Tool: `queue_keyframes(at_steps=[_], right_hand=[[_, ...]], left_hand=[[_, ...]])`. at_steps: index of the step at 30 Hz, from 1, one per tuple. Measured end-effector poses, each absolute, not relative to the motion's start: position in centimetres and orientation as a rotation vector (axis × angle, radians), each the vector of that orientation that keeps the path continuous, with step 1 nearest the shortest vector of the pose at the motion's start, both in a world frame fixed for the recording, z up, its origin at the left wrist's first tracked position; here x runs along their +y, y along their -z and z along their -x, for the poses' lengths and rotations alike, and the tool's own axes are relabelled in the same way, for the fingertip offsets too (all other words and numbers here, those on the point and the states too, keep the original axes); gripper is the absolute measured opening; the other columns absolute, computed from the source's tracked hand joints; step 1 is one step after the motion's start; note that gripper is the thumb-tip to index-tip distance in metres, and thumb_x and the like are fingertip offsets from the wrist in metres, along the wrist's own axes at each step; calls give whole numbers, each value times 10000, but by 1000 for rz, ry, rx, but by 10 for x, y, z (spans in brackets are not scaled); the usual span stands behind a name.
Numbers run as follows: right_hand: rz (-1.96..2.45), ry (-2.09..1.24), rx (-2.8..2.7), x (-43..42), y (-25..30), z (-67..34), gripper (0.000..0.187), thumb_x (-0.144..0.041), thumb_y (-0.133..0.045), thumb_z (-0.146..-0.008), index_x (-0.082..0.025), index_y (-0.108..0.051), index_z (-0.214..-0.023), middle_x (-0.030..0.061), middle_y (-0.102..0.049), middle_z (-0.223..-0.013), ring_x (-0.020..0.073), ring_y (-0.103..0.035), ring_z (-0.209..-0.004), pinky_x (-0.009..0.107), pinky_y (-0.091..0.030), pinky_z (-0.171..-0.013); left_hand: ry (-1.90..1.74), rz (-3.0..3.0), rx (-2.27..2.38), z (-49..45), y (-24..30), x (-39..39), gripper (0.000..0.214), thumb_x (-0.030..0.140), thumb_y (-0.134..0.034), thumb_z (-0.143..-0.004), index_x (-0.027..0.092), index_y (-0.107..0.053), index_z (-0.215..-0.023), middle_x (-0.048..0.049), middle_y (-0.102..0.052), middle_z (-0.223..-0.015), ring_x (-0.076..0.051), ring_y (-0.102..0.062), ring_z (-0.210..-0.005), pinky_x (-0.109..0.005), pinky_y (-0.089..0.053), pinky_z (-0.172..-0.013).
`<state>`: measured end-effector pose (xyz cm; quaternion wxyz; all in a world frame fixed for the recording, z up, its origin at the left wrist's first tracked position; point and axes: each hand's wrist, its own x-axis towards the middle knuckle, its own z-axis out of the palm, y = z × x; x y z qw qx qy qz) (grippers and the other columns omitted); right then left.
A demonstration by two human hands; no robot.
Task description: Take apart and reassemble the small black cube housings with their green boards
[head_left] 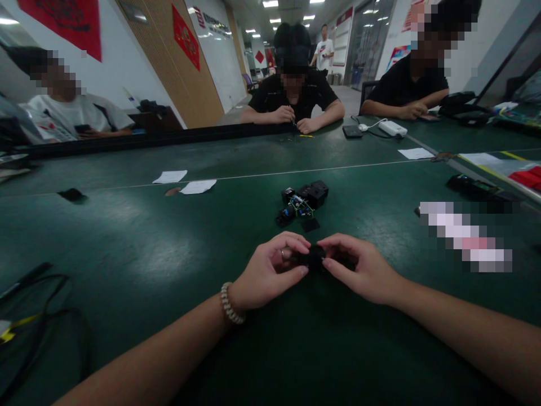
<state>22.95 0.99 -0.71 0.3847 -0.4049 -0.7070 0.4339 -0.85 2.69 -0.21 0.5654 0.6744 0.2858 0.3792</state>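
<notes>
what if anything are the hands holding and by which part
A small black compact piece, gripped by its opposite sides: left hand on its left, right hand on its right; its material cannot be told.

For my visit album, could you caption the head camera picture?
A left hand and right hand hold a small black part at a green table, electronic parts lying beyond.

2 hands (left (268, 269), right (368, 272)), 1 black part (316, 259) held, 1 beaded bracelet (230, 305), 1 ring (283, 254), 1 cluster of electronic parts (316, 194) (pieces too jumbled to count), 2 paper slips (198, 186) left of it, 4 other people (304, 93).
</notes>
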Motion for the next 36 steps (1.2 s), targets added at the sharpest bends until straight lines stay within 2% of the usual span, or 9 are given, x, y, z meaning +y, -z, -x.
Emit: queue_keyframes(at_steps=[19,36], right_hand=[[1016,-1105,-1791,9,5,-228,230,-228,-681,-896,-200,-677,-1123,48,-714,-957,178,-699,-825,342,-598,-754],[1008,-1116,-1803,6,1,-226,219,-189,-647,-899,-225,-649,-1115,67,-697,-1068,210,-698,-943,390,-599,-822]], left_hand=[[-892,-1591,690,6,0,26,195,72,-725,-849,158,-679,-1018,-92,-594,-1238,-171,-672,-1043,-336,-600,-913],[-877,-1598,702,6,-1,23,162,100,-723,-857,160,-654,-991,-111,-594,-1278,-226,-693,-1090,-437,-616,-960]])
